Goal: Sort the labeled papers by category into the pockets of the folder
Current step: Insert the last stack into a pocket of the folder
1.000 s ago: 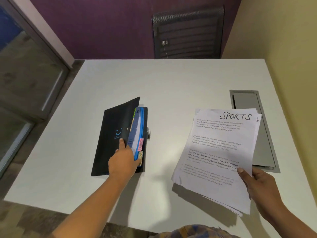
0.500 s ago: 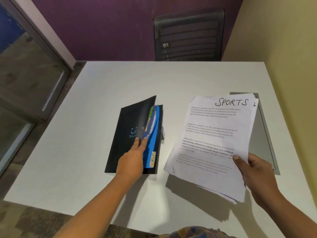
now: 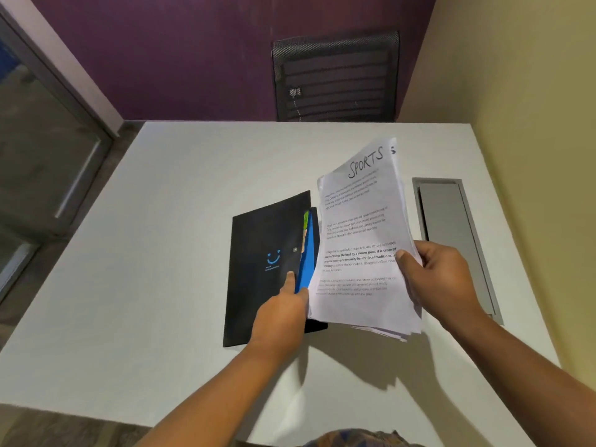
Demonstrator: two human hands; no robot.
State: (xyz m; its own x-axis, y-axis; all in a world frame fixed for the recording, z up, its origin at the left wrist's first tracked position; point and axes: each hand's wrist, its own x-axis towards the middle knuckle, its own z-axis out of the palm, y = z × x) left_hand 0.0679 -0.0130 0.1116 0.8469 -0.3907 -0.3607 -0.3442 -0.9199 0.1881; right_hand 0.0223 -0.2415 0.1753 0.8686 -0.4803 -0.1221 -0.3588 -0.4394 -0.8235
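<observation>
A black folder (image 3: pixel 264 269) with a blue smile mark lies on the white table (image 3: pixel 161 253). Its cover is lifted at the right edge, where blue and green pocket dividers (image 3: pixel 308 253) show. My left hand (image 3: pixel 282 312) holds the cover and a blue divider apart, thumb on the cover. My right hand (image 3: pixel 435 279) grips a stack of white papers (image 3: pixel 361 240) at its right edge. The top sheet reads "SPORTS". The stack is tilted up, its left edge right beside the open pockets and hiding the folder's right side.
A grey cable hatch (image 3: pixel 451 237) is set into the table at the right, near the yellow wall. A black mesh chair (image 3: pixel 335 75) stands behind the far edge. A glass door is at the left.
My right hand has brought the papers left and tilted them upright, up against the folder's open edge. My left hand has stayed at the pockets, now on a blue divider.
</observation>
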